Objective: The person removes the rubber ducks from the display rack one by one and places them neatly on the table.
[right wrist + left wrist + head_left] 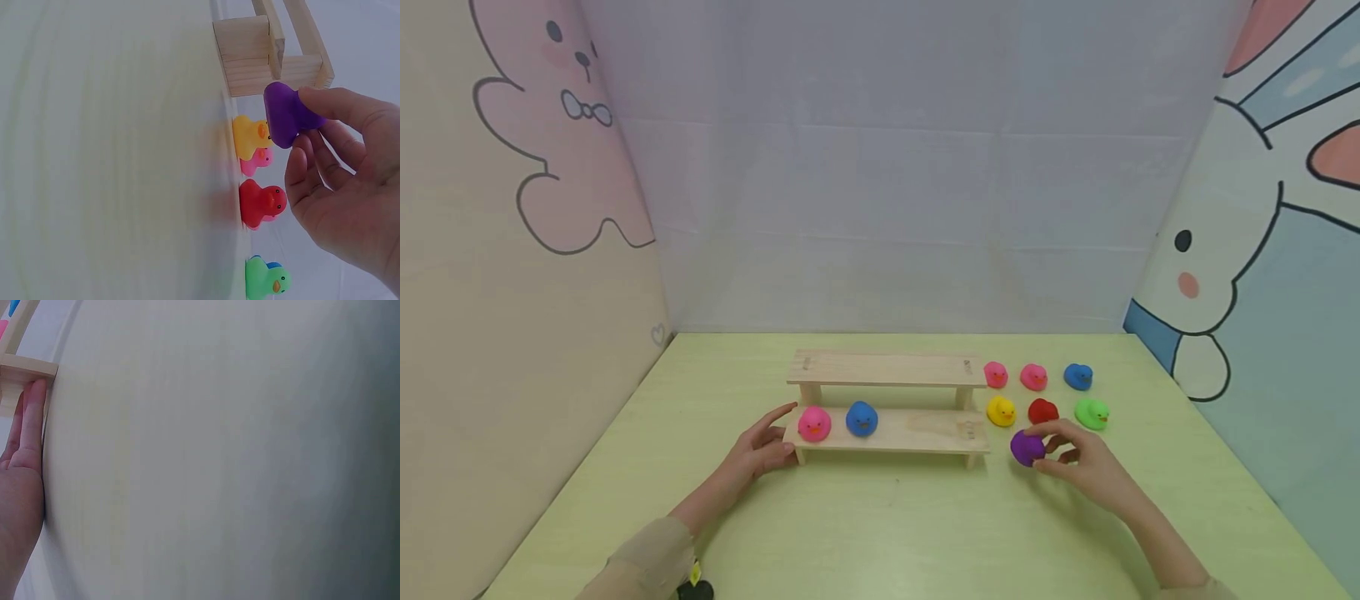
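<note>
Head view: the right hand [1086, 467] has the purple duck [1027, 448] pinched between thumb and fingers, right there in front of the red duck [1042, 411], off the stand's [887, 368] right end. Across at the other end, the left hand [756, 454] spreads its fingers against the lower step [917, 430], where a pink duck [814, 424] and a blue duck [862, 419] sit. Left wrist: straight fingers touching wood, nothing gripped. Right wrist: purple is up off the table [125, 156], remaining fingers loosely bent! Looks like the carrying step; next seems to call for a steady pinch, leftward, beside blue.
</note>
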### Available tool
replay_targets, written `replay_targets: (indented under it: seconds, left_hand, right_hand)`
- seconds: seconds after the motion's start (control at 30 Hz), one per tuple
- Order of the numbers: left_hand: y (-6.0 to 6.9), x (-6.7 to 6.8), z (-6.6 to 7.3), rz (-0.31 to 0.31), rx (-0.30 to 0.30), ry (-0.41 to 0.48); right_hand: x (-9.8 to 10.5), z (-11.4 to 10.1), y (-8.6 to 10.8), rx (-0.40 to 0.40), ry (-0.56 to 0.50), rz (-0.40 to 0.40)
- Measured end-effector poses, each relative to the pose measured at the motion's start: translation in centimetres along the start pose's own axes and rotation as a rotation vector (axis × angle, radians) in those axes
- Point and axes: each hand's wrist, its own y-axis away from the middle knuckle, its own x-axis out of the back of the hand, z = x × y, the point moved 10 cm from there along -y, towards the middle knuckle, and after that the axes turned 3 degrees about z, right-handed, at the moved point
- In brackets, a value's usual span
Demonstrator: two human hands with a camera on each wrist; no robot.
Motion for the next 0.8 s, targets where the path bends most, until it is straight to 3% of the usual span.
replay_targets:
  seconds: [0.47, 0.8]
  left_hand:
    - [0.0, 0.0, 0.0, -0.011, -0.027, 0.018]
    - [-0.1, 0.0, -0.2, -0.007, -0.017, 0.02]
  right_hand:
    - [-2.8, 1.0, -0.8, 0.023, -0.038, -0.229]
    - [-2.8, 1.1, -0.9, 0.029, -0.036, -0.256]
